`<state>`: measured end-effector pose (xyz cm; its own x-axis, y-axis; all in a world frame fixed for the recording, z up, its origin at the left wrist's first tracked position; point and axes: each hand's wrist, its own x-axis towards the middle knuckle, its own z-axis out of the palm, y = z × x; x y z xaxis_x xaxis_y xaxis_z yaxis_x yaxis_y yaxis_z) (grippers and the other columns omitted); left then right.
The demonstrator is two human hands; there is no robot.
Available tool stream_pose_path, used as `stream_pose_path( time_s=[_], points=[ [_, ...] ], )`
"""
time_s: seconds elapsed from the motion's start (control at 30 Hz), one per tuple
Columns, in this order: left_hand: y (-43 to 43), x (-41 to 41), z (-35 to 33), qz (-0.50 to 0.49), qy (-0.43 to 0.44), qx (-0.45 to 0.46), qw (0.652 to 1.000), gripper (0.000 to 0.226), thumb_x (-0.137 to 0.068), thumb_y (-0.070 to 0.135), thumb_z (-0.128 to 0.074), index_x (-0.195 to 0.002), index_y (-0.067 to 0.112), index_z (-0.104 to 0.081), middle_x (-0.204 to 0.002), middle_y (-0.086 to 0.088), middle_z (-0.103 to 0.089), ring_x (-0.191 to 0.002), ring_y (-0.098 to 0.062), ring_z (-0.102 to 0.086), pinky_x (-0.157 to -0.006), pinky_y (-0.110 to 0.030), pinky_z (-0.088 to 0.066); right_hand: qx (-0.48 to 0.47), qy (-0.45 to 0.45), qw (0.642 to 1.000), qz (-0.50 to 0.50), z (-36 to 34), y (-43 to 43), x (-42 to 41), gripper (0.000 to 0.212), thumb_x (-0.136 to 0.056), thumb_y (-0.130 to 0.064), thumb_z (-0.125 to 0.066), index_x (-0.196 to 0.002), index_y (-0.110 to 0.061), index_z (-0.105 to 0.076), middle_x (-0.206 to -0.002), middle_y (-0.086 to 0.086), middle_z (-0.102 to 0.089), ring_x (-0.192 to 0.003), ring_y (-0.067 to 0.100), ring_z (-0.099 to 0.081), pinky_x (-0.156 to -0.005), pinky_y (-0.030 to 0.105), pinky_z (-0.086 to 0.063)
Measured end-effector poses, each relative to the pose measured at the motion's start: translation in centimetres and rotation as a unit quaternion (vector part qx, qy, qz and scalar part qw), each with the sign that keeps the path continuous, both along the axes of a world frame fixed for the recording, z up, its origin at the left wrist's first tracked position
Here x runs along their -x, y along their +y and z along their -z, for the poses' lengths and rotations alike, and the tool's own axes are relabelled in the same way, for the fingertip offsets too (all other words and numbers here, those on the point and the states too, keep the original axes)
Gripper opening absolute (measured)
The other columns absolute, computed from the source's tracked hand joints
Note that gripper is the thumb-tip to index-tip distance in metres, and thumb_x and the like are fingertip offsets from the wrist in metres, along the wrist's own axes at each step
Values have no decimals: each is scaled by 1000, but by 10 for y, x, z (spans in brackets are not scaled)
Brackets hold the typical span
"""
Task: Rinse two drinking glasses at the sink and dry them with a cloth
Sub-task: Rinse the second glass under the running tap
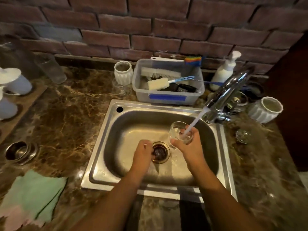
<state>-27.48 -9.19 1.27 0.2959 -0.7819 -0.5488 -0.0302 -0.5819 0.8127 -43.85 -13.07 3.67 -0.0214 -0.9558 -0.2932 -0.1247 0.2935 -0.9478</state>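
My right hand grips a clear drinking glass, tilted over the right side of the steel sink. Water runs from the chrome faucet onto the glass and my fingers. My left hand hovers over the dark drain, fingers curled down and hidden from view, with nothing visible in it. A second clear stemmed glass stands on the counter behind the sink, left of the plastic tub. A green cloth lies on the counter at the lower left.
A grey plastic tub with brushes sits behind the sink. Beside it are white ribbed cups and a soap bottle. A tall glass stands far left. A round metal-rimmed hole opens in the marble counter.
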Motion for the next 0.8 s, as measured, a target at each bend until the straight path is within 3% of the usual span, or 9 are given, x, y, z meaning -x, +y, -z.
stream_pose_path(
  time_s=[0.07, 0.17, 0.3, 0.4, 0.53, 0.6, 0.67, 0.73, 0.8],
  points=[
    [-19, 31, -11, -55, 220, -69, 971, 34, -106, 40, -44, -124, 12, -53, -114, -17, -66, -93, -31, -69, -60, -36, -60, 13, 5, 1000, -4, -5, 4, 9, 72, -71, -20, -87, -130, -29, -46, -122, -1, -62, -114, 19, -61, -100, 48, -52],
    [-34, 55, -11, -36, 392, -98, 914, 51, -100, 53, -46, -124, 11, -64, -121, -20, -71, -105, -36, -72, -74, -44, -62, 8, 14, 1000, -19, -8, 8, 14, 68, -70, -21, -87, -126, -33, -50, -120, -9, -65, -111, 9, -64, -96, 35, -55],
    [-42, 58, -4, -53, 454, -94, 885, 49, -92, 49, -62, -121, 10, -71, -119, -17, -74, -108, -31, -72, -79, -40, -60, 21, 39, 998, -55, -7, 13, 21, 68, -70, -13, -87, -119, -41, -49, -118, -14, -64, -105, -9, -62, -77, 7, -51],
    [-42, 59, -1, -70, 461, -97, 879, 49, -93, 51, -63, -120, 10, -71, -118, -19, -74, -108, -34, -72, -83, -42, -61, 60, 66, 993, -81, -14, 15, 27, 78, -73, -23, -84, -135, -40, -40, -123, -33, -57, -114, -18, -52, -84, -1, -43],
    [-44, 63, -10, -129, 432, -110, 886, 40, -96, 42, -63, -120, 11, -69, -105, -18, -78, -87, -29, -78, -76, -42, -63, 180, 257, 936, -161, -26, 6, 35, 52, -82, -38, -67, -131, -36, -52, -130, -21, -54, -119, -6, -51, -96, 14, -47],
    [-48, 64, -20, -137, 396, -106, 902, 38, -100, 41, -56, -111, 9, -72, -100, -16, -79, -80, -26, -79, -66, -38, -63, 152, 237, 939, -197, -27, 2, 35, 30, -87, -36, -64, -117, -33, -65, -115, -18, -67, -108, -3, -59, -93, 24, -51],
    [-50, 68, -32, -97, 279, -71, 953, 39, -103, 43, -46, -105, 13, -69, -100, -13, -79, -81, -24, -77, -65, -34, -60, 79, 128, 972, -183, -27, -2, 34, 19, -94, -26, -61, -110, -27, -72, -107, -13, -74, -104, 3, -65, -89, 26, -54],
    [-50, 69, -44, -33, 68, 16, 997, 30, -103, 46, -43, -108, 22, -61, -102, -3, -71, -86, -18, -71, -66, -29, -56, -18, -27, 990, -140, -27, -6, 32, 20, -99, -21, -57, -109, -25, -74, -109, -3, -77, -107, 13, -69, -88, 27, -55],
    [-49, 66, -54, 38, -104, 146, 983, 19, -102, 44, -46, -106, 27, -55, -101, 4, -63, -89, -13, -64, -67, -23, -50, -127, -230, 961, -89, -29, -6, 29, 27, -97, -27, -57, -118, -17, -72, -121, 10, -73, -117, 26, -65, -95, 40, -54]
  ],
)
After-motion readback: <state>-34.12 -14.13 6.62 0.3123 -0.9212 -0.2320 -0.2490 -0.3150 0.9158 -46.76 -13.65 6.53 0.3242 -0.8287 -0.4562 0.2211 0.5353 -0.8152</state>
